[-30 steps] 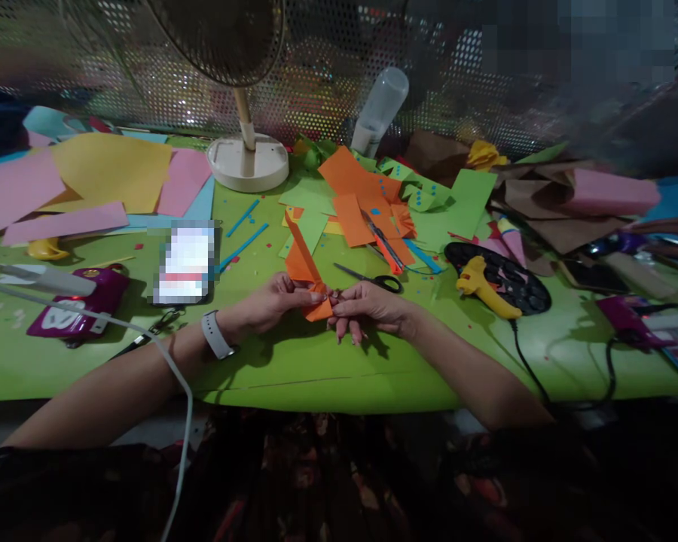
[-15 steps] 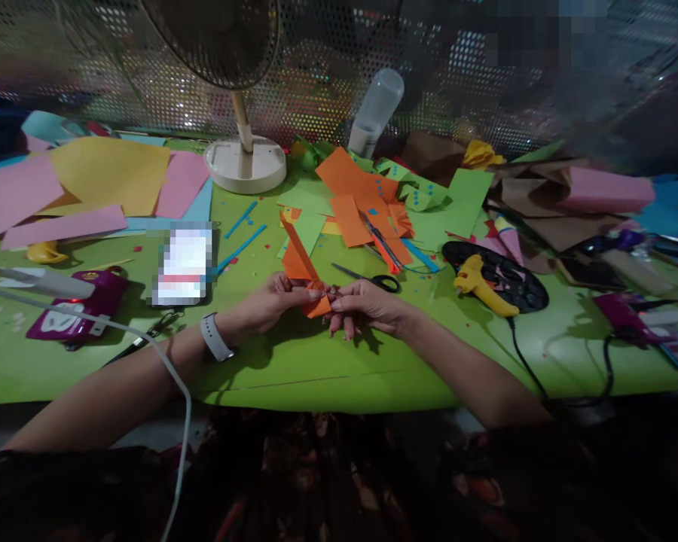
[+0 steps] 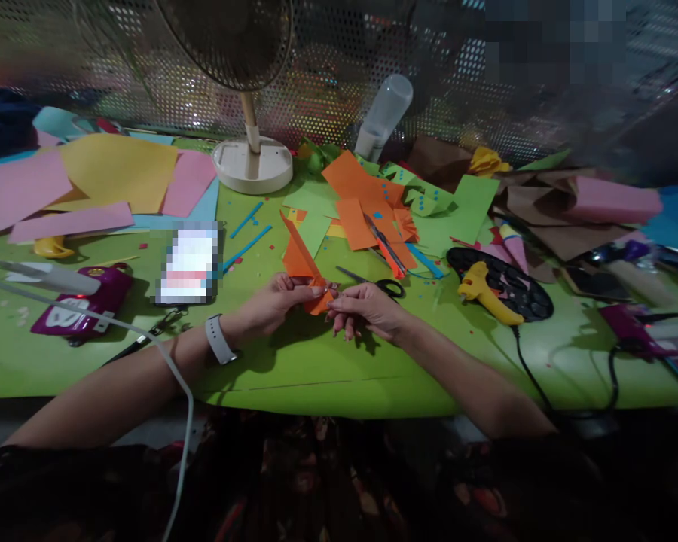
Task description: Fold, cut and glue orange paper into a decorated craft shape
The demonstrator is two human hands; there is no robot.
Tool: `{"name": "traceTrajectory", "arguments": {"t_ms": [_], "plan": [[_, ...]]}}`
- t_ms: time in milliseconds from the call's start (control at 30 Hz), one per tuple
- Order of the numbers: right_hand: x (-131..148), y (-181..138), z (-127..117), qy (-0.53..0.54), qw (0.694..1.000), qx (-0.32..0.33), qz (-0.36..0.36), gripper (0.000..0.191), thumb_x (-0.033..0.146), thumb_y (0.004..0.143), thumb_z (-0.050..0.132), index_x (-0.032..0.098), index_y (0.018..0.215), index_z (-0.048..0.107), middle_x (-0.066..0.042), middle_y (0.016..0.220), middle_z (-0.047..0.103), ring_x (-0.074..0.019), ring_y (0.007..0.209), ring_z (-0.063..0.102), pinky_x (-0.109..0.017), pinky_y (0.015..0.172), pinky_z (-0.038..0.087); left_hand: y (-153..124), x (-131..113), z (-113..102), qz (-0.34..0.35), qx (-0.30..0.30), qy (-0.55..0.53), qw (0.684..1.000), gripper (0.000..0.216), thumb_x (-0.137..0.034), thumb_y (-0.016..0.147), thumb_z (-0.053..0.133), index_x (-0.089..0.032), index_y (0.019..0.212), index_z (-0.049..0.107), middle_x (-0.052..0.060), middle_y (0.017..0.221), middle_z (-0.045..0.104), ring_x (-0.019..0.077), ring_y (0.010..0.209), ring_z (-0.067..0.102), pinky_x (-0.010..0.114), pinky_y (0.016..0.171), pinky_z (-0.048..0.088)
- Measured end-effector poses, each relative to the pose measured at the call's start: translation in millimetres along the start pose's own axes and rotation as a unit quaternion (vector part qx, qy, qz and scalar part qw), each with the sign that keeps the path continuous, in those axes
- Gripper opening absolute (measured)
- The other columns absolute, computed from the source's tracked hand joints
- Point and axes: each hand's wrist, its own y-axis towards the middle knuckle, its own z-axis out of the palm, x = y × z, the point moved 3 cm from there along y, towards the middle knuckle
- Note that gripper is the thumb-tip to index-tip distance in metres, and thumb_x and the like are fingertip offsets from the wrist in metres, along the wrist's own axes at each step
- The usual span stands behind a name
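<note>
A folded piece of orange paper is held over the green table, its long narrow end pointing up and away from me. My left hand is closed on its lower part, the thumb pressing from above. At the paper's right edge my right hand pinches with thumb and forefinger, the other fingers curled below. Just beyond my right hand lie black-handled scissors. Farther off, a cutter with an orange end rests on orange sheets.
A yellow glue gun lies on a black tray at the right, its cord trailing to the front edge. A phone, a purple device and a white cable are at left. Behind stand a fan and a tilted bottle.
The view has shifted slightly, so everything sits a little farther right. Both hands keep their grip on the orange paper, with the right fingertips moved slightly along its edge.
</note>
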Motion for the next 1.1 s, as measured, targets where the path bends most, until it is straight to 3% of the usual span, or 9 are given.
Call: {"name": "traceTrajectory", "arguments": {"t_ms": [400, 567, 700, 767, 867, 1000, 1100], "plan": [[-1.6, 0.8, 0.0, 0.001, 1.000, 0.002, -0.008, 0.028, 0.036, 0.073, 0.078, 0.010, 0.070, 0.067, -0.004, 0.059, 0.072, -0.0091, 0.044, 0.065, -0.013, 0.036, 0.043, 1.8, 8.9, -0.8, -0.014, -0.003, -0.036, 0.999, 0.012, -0.024, 0.079, 0.074, -0.013, 0.084, 0.076, 0.009, 0.085, 0.075, 0.0155, 0.079, 0.067, 0.026, 0.077, 0.052], [1.9, -3.4, -1.3, -0.032, 0.999, 0.006, -0.003, 0.030, 0.040, 0.075, 0.076, 0.011, 0.070, 0.068, -0.004, 0.059, 0.071, -0.0098, 0.044, 0.064, -0.014, 0.037, 0.044, 2.3, 4.2, -1.4, -0.012, 0.011, -0.035, 0.999, 0.010, -0.023, 0.079, 0.074, -0.014, 0.079, 0.075, 0.007, 0.080, 0.074, 0.0131, 0.073, 0.065, 0.024, 0.071, 0.051], [15.3, -10.1, -8.8, -0.082, 0.991, -0.077, -0.069, 0.040, 0.050, 0.081, 0.068, 0.014, 0.064, 0.064, 0.001, 0.047, 0.061, -0.0053, 0.033, 0.050, -0.015, 0.032, 0.039, -1.5, -1.3, 1.5, -0.042, 0.048, 0.004, 0.998, 0.016, -0.026, 0.077, 0.075, -0.013, 0.086, 0.073, 0.006, 0.079, 0.073, 0.0115, 0.066, 0.062, 0.023, 0.066, 0.050], [19.7, -12.0, -10.1, -0.100, 0.984, -0.115, -0.094, 0.035, 0.049, 0.077, 0.072, 0.016, 0.071, 0.063, 0.005, 0.048, 0.059, -0.0041, 0.033, 0.046, -0.014, 0.032, 0.037, -4.7, -0.7, 4.9, -0.069, 0.094, 0.035, 0.993, 0.020, -0.026, 0.076, 0.076, -0.012, 0.090, 0.072, 0.006, 0.078, 0.073, 0.0123, 0.066, 0.063, 0.024, 0.064, 0.050], [21.1, -11.7, -6.9, -0.106, 0.981, -0.120, -0.110, 0.034, 0.044, 0.068, 0.082, 0.018, 0.074, 0.061, 0.007, 0.049, 0.058, -0.0042, 0.034, 0.045, -0.015, 0.032, 0.036, -7.7, 0.8, 7.1, -0.088, 0.145, 0.086, 0.982, 0.019, -0.028, 0.076, 0.076, -0.012, 0.085, 0.071, 0.005, 0.074, 0.071, 0.0104, 0.060, 0.059, 0.021, 0.057, 0.047], [24.8, -12.9, -10.0, -0.073, 0.968, -0.172, -0.167, 0.034, 0.044, 0.069, 0.081, 0.018, 0.065, 0.059, 0.004, 0.051, 0.059, -0.0049, 0.039, 0.050, -0.016, 0.037, 0.040, -5.4, -4.5, 0.6, -0.063, 0.111, 0.127, 0.984, 0.019, -0.030, 0.076, 0.075, -0.013, 0.082, 0.071, 0.005, 0.076, 0.070, 0.0091, 0.058, 0.056, 0.020, 0.054, 0.044], [24.2, -12.5, -12.0, -0.065, 0.972, -0.167, -0.152, 0.033, 0.042, 0.065, 0.083, 0.019, 0.073, 0.061, 0.005, 0.055, 0.061, -0.0061, 0.041, 0.051, -0.017, 0.037, 0.039, -5.1, -9.1, -1.0, -0.062, 0.119, 0.130, 0.982, 0.020, -0.032, 0.077, 0.074, -0.014, 0.085, 0.073, 0.008, 0.082, 0.073, 0.0118, 0.064, 0.061, 0.021, 0.059, 0.047]]}}
